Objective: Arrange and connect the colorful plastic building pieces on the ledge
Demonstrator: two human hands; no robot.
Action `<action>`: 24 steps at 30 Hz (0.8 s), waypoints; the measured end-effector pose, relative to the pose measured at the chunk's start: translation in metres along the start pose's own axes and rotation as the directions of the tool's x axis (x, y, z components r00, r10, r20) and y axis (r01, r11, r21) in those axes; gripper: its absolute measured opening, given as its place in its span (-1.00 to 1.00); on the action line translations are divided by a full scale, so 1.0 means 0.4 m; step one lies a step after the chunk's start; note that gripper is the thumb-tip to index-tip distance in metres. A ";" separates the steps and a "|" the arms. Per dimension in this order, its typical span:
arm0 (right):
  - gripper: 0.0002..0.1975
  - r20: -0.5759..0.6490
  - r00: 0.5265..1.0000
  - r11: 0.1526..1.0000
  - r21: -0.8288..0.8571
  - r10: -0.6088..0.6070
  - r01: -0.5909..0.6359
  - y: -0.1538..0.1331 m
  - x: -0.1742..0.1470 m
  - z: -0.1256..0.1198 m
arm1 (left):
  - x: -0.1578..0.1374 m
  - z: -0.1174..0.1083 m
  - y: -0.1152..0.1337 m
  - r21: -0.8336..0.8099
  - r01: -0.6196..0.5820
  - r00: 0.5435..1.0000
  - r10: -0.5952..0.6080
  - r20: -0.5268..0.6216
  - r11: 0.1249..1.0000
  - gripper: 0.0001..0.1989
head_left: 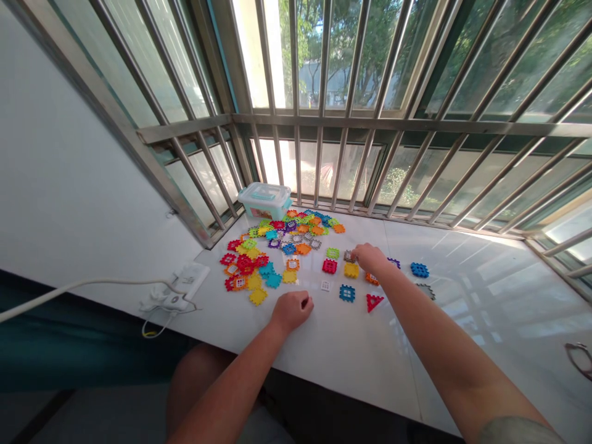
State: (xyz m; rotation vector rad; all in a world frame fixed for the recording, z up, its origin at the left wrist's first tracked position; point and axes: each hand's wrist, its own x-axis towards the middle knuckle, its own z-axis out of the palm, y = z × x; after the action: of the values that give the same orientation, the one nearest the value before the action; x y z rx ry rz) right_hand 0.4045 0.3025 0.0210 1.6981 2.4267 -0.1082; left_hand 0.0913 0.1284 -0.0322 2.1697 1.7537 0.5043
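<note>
My right hand (369, 254) reaches over the white tabletop, its fingers closed at the edge of a grey interlocking tile (349, 255). Around it lie a lime-green tile (332, 253), a red tile (329, 266) and a yellow tile (351, 270). An orange tile (371, 279) is partly hidden below the hand. Nearer to me are a small white tile (325, 286), a blue window tile (347, 293) and a red triangle (374, 302). My left hand (292, 310) rests on the table as a loose fist, with nothing visible in it.
Many mixed tiles (303, 249) lie heaped at left centre, before a lidded plastic box (265, 200). Blue tiles (420, 269) sit at the right. A power strip (185, 287) with cables lies on the left edge. Metal window bars (319, 166) enclose the back; glasses (580, 359) lie far right.
</note>
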 end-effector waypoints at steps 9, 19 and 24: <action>-0.62 0.029 0.999 1.000 -0.002 -0.016 0.016 -0.018 -0.016 -0.024 | 0.000 0.003 -0.003 -0.003 -0.013 1.000 0.013 -0.004 1.000 -0.67; -0.77 0.054 0.999 1.000 0.010 0.003 -0.004 -0.034 0.016 -0.063 | 0.002 0.006 -0.006 -0.002 -0.008 1.000 0.008 -0.012 1.000 -0.66; -0.78 0.107 0.994 0.999 0.020 0.037 -0.039 -0.029 0.032 -0.069 | 0.001 0.005 -0.005 -0.004 -0.005 1.000 0.005 -0.008 1.000 -0.66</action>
State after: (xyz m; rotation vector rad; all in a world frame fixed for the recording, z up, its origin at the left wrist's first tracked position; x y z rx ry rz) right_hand 0.3866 0.3147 0.0453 1.7009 2.3239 -0.2158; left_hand 0.0906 0.1292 -0.0350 2.1722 1.7502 0.5178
